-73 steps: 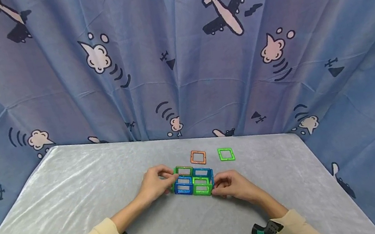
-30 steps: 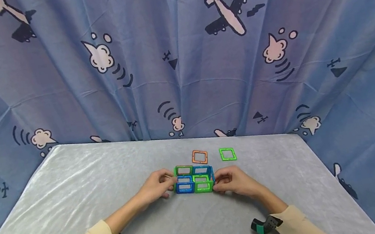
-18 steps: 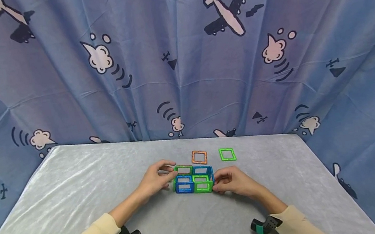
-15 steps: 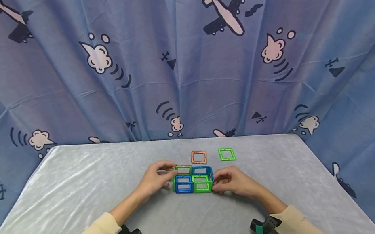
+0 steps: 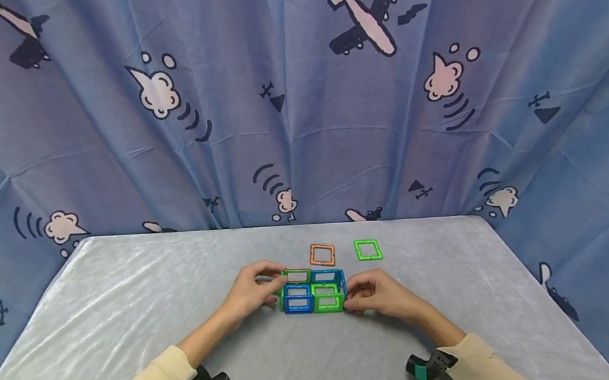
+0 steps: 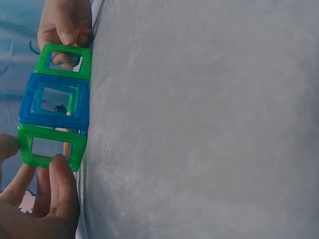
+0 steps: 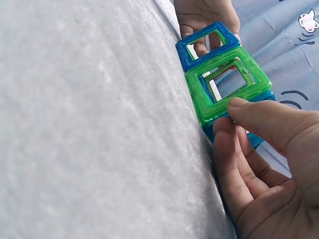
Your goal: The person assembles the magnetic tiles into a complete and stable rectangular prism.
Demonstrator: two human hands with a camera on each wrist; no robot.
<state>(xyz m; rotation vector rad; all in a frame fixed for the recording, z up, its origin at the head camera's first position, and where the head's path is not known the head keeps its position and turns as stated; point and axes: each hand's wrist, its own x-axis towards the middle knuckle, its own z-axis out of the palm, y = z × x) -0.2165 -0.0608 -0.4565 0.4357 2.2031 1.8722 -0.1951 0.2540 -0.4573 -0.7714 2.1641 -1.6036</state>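
Observation:
A low open-topped box of magnetic tiles, square frames in blue and green, stands on the table between both hands. My left hand is at its left end, thumb and forefinger by the back left corner. In the left wrist view, fingertips of that hand touch a green end tile from both sides. At the front right corner my right hand pinches the box; in the right wrist view its thumb rests on a green front tile, with the other fingers around the adjoining blue side.
Behind the box lie an orange square tile and a green square tile, flat and apart. A pale cloth covers the table. A blue curtain with airplane prints hangs beyond the far edge.
Between one second and about half a second ago, my left hand moved slightly up and toward the back left corner of the box. The right hand and box stay nearly still.

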